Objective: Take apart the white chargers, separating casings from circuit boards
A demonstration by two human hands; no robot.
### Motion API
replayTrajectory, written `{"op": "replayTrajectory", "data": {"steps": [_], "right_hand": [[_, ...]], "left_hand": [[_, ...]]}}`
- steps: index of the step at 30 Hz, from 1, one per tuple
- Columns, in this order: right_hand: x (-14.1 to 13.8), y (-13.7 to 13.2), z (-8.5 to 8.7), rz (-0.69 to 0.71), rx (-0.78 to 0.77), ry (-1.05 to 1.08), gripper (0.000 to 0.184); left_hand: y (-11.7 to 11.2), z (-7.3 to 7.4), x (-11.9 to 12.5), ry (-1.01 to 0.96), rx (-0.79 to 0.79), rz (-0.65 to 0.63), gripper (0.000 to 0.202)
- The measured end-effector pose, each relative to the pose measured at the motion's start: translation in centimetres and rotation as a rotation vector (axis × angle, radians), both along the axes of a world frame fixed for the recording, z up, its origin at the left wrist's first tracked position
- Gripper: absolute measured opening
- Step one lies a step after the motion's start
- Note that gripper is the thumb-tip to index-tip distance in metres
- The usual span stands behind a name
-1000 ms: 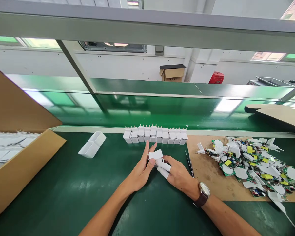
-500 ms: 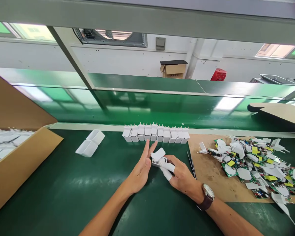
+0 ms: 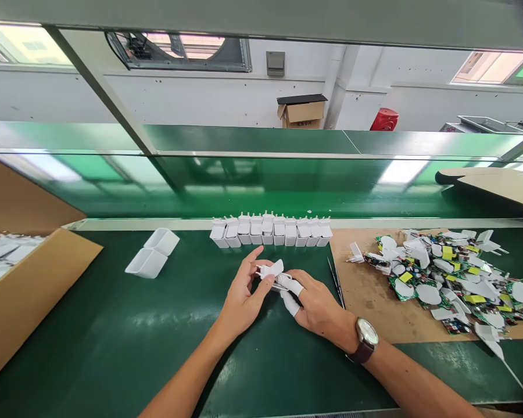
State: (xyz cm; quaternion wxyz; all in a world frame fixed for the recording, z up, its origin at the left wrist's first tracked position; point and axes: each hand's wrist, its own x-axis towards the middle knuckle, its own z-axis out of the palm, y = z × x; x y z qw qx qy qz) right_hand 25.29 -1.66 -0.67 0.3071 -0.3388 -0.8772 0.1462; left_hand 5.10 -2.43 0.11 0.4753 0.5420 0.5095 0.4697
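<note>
Straight-fingered earlier, our left hand (image 3: 243, 299) now closes around the white plug piece (image 3: 275, 268). Our right hand (image 3: 321, 303) stays clamped on the white casing (image 3: 280, 286).

A cardboard carton (image 3: 304, 112) stands near a red object (image 3: 384, 119).

**Bright and glossy in here!**

Here's the dark green tabletop (image 3: 113, 337), a glossy green panel (image 3: 305, 188) behind it catching bright reflections (image 3: 403, 172)! Beyond, a white wall (image 3: 192, 98), windows (image 3: 488, 68) glowing left and right, and a grey beam (image 3: 261, 22) straight across the top.
</note>
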Motion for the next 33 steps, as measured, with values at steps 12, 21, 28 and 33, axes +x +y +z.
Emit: {"op": "replayTrajectory", "data": {"steps": [12, 21, 28, 33], "right_hand": [[0.2, 0.1, -0.1, -0.073, -0.186, 0.139, 0.037], [0.0, 0.3, -0.6, -0.028, -0.238, 0.269, 0.030], [-0.4, 1.0, -0.5, -0.021, -1.065, 0.849, 0.036], [-0.8, 0.6, 0.2, 0.031, -1.197, 0.936, 0.044]], "left_hand": [[0.1, 0.1, -0.1, 0.038, -0.025, -0.005, 0.063], [0.3, -0.1, -0.1, -0.014, 0.025, -0.019, 0.068], [-0.4, -0.6, 0.3, 0.225, 0.268, -0.121, 0.079], [-0.5, -0.7, 0.4, 0.319, 0.354, -0.087, 0.068]]}}
